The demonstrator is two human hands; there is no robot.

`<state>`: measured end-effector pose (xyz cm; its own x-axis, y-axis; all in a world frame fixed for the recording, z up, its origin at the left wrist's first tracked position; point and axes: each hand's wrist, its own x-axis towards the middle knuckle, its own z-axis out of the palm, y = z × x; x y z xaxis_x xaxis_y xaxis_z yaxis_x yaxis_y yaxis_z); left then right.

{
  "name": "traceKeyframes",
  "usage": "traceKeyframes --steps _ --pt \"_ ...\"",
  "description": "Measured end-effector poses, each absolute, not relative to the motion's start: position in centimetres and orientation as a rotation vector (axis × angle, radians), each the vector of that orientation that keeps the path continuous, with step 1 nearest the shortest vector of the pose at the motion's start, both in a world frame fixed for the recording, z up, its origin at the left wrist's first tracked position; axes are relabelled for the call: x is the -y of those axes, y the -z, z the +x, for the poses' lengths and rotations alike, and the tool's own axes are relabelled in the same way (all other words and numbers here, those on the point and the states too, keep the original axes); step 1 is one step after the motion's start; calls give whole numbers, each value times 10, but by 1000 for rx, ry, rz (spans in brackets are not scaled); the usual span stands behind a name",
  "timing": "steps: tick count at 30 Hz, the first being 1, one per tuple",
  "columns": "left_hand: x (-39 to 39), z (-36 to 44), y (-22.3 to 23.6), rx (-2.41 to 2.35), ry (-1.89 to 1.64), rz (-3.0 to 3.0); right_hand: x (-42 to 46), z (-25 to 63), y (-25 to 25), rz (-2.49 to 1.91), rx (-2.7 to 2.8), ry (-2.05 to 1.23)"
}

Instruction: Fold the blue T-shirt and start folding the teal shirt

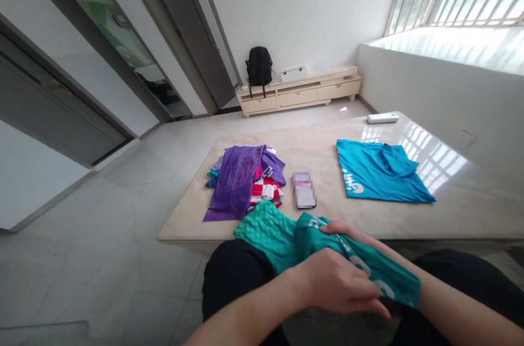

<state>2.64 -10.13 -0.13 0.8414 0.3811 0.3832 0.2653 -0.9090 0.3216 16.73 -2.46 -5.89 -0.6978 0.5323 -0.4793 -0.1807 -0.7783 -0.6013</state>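
A green shirt (272,234), with white lettering on its darker teal part, hangs over the table's front edge and across my lap. My left hand (341,280) reaches in from the lower left with its fingers curled on the cloth, one finger pointing out to the right. Farther forward, my right hand (338,227) grips the shirt near the white lettering. Part of the cloth lies over my right forearm, and most of that hand's fingers are hidden. A folded blue shirt (376,171) with a white print lies flat on the table to the right.
On the table's (315,149) left side is a pile of clothes with a purple garment (237,182) on top. A phone (303,190) lies mid-table, a white device (382,117) at the far edge. Behind stands a low cabinet (298,97) bearing a black backpack (259,66).
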Motion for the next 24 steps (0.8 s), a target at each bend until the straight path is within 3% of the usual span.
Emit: traceKeyframes --steps 8,19,24 --pt "72 -32 8 -1277 -964 2062 -5 170 72 -1017 1097 -2134" --pt "60 -33 27 -1300 -831 1545 2 186 42 -1011 1428 -2058" --pt "56 -45 15 -1190 -950 1384 -18 198 50 -1197 1282 -1819"
